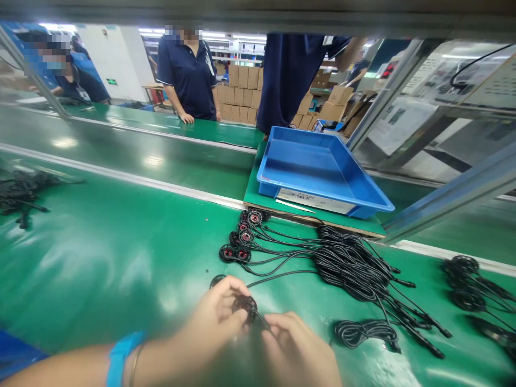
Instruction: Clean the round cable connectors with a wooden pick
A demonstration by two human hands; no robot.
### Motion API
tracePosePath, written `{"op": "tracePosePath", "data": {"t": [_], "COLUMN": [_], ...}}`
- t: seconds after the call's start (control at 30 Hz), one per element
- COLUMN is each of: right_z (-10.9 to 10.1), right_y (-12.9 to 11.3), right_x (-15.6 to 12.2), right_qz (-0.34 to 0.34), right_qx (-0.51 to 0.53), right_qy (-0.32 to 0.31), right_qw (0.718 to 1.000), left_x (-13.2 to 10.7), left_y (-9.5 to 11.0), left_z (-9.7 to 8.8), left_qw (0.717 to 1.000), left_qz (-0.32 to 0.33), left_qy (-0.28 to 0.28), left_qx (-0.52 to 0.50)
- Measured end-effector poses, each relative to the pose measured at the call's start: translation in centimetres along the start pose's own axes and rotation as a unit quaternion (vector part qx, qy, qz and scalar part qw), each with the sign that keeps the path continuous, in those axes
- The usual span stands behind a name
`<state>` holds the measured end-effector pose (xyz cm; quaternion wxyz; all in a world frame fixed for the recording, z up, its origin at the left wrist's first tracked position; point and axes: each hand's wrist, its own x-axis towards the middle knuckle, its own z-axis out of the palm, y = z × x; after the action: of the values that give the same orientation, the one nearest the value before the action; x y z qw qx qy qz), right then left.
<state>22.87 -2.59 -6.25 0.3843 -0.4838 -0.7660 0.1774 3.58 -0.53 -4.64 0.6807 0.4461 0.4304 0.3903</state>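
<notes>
Between the fingers of my left hand (223,312) is a small black round wheel-like part (245,307) with a cable coming off it. My right hand (296,344) pinches that black cable (264,321) close to the part. Beyond my hands lie several similar round parts (244,252), black with red centres, their cables running right into a big heap of coiled black cables (342,258). Another round part (217,280) shows just behind my left fingers. A separate coiled cable (365,332) rests to the right of my right hand.
A blue tray (318,161) stands on a raised green board (253,188) past the cables. More cables lie at the far left (28,193) and right (467,290). Metal posts (455,188) flank the bench. Across it, people (187,75) stand before stacked cartons (242,91).
</notes>
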Motion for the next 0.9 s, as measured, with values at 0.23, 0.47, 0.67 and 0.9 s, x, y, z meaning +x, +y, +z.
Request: {"op": "tracePosePath", "data": {"t": [0.23,0.47,0.67,0.9], "right_z": [-0.3,-0.6,-0.6,-0.6], "right_y": [0.0,-0.4,-0.2,-0.1], "right_x": [0.3,0.2,0.0,-0.1], "right_qz": [0.021,0.016,-0.063,-0.069], "right_qx": [0.044,0.013,-0.107,-0.117], "right_qy": [-0.011,-0.020,-0.034,-0.013], "right_qw": [0.999,1.000,0.992,0.991], "left_x": [-0.1,-0.2,-0.3,-0.5], "left_y": [0.7,0.0,-0.3,-0.4], "left_z": [0.4,0.3,0.4,0.4], "left_qw": [0.999,1.000,1.000,0.999], "left_qz": [0.017,0.001,-0.005,0.022], "left_qy": [0.035,0.019,0.003,-0.024], "left_qx": [0.030,-0.005,-0.021,-0.043]}}
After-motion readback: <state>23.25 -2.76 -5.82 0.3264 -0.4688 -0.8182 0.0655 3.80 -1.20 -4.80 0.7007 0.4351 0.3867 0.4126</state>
